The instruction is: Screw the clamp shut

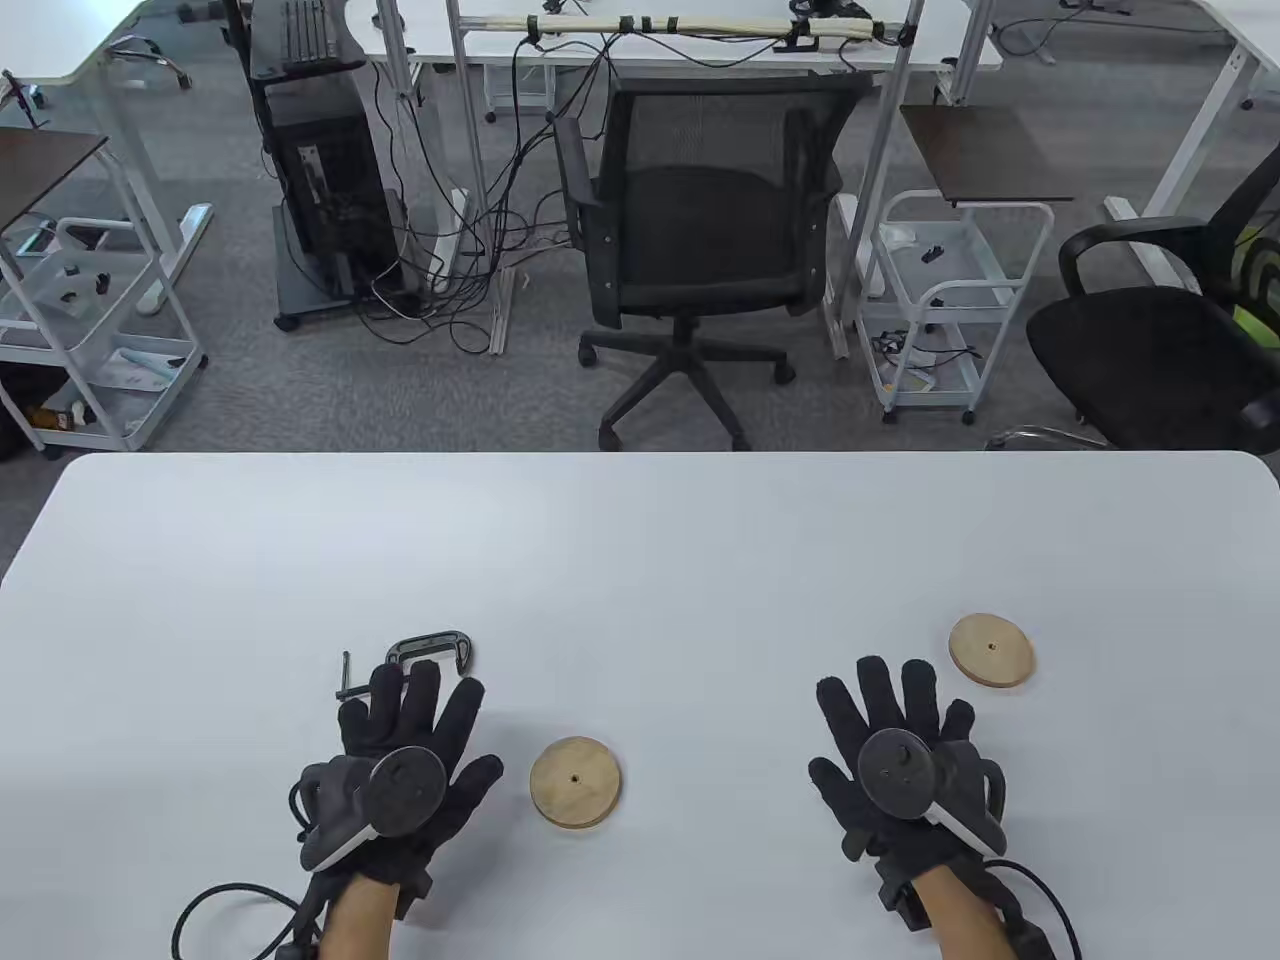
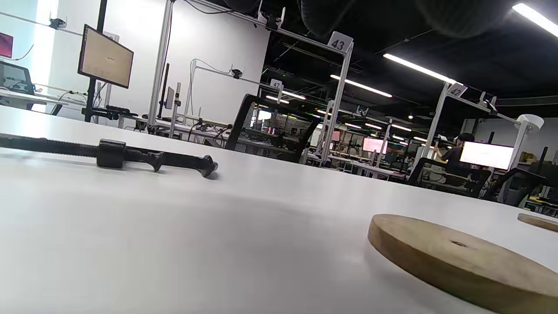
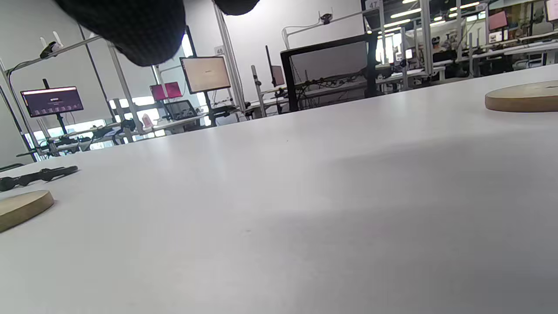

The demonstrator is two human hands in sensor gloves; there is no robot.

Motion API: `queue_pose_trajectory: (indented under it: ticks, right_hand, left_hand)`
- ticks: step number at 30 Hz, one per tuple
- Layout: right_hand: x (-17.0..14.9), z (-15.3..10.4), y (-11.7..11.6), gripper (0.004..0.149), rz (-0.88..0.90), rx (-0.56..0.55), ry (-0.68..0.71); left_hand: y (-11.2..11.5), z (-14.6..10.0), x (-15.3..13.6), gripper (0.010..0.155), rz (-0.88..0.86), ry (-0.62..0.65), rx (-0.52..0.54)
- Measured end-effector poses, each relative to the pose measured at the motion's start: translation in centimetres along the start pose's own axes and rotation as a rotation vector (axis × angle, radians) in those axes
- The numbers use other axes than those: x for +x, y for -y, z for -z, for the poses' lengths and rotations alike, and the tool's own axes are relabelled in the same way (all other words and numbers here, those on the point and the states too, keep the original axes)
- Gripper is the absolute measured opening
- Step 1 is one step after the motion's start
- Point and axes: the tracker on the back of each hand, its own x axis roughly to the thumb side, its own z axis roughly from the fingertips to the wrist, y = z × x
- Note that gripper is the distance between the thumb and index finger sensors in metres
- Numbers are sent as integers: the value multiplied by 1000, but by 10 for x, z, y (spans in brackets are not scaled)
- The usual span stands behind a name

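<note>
Beyond your white table (image 1: 640, 540) you see grey carpet (image 1: 300, 400), a black mesh office chair (image 1: 700, 250), white wheeled carts (image 1: 935, 300), and ceiling strip lights (image 2: 418, 67).

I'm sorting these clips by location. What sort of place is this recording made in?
Most likely a lab or open office set up for recording, not a home. Behind the white table stand an office chair, a computer tower with loose cables, and numbered metal frames over rows of lit monitors.
</note>
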Motion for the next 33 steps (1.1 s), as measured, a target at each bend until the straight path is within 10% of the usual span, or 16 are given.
queue_pose_trajectory:
  ticks: [24,33]
  right_hand:
    - [0,-1,0,81,30,3,-3]
    - [0,-2,0,81,37,16,0]
  left_hand:
    - [3,2,4,82,-32,23,-24]
    - [9,7,35,91,-55,85,-183]
